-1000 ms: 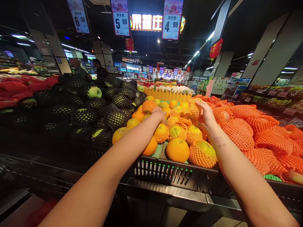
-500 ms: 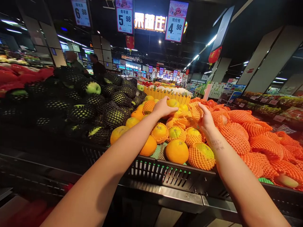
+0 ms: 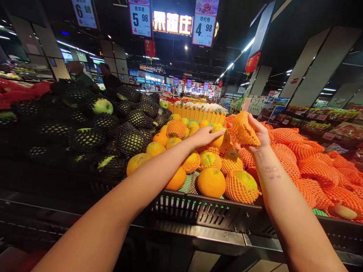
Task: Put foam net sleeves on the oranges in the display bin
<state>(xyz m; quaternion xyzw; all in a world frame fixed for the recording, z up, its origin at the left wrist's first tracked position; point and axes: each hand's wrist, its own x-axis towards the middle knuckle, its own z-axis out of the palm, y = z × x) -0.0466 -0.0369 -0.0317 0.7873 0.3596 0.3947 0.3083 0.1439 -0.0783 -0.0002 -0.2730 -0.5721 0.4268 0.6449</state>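
Note:
My left hand (image 3: 204,136) is wrapped round a bare orange (image 3: 220,140) and holds it just above the pile of oranges in the black crate (image 3: 210,213). My right hand (image 3: 259,133) pinches an empty orange foam net sleeve (image 3: 243,130), lifted next to that orange. Below both hands lie several oranges, some bare (image 3: 211,182) and some in orange net (image 3: 241,185).
Green apples in black net (image 3: 93,128) are heaped on the left. Fruit in orange net (image 3: 314,170) is piled on the right. A yellow fence divider (image 3: 197,113) stands behind the oranges. Price signs (image 3: 203,23) hang overhead. Two people (image 3: 82,77) stand far left.
My left hand has gripped an orange and brought it right, towards the net. My right hand has lifted the orange net sleeve off the pile and raised it.

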